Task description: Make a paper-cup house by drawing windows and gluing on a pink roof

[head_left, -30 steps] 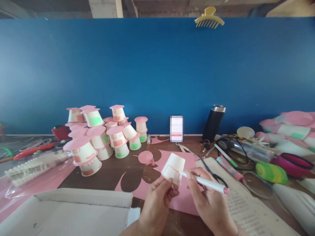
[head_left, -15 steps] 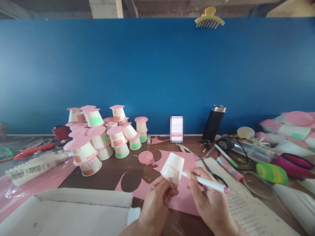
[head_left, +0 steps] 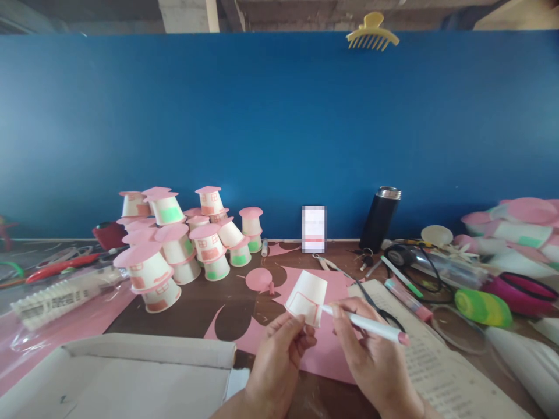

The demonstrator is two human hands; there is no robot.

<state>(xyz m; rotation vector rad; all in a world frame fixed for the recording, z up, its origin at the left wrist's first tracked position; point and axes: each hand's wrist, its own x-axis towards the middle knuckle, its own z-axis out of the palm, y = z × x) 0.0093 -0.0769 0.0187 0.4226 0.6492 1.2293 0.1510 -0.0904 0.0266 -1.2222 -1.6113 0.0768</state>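
My left hand (head_left: pixel 283 352) grips an upside-down white paper cup (head_left: pixel 308 291) by its rim, thumb in front. A red outline with straight sides is drawn on the cup's wall. In my right hand (head_left: pixel 371 355) is a white felt-tip pen (head_left: pixel 371 326) with a pink end, its tip against the cup at the right side of the outline. Below both hands lies cut pink paper (head_left: pixel 327 355). To the left stand stacked paper cups (head_left: pixel 207 247) with pink paper tops, several bearing red windows and green or red patches.
An open cardboard box (head_left: pixel 144 378) sits at the front left. On the right are a printed sheet (head_left: pixel 432 355), scissors (head_left: pixel 375 302), another marker (head_left: pixel 402 276) and a black flask (head_left: pixel 379 221). A phone (head_left: pixel 313 230) leans on the blue partition (head_left: pixel 262 128). A pink disc (head_left: pixel 258 279) lies mid-table.
Hardly anything differs. Both hands, the cup and the pen stay in nearly the same place, with the pen tip still at the outline's right side.
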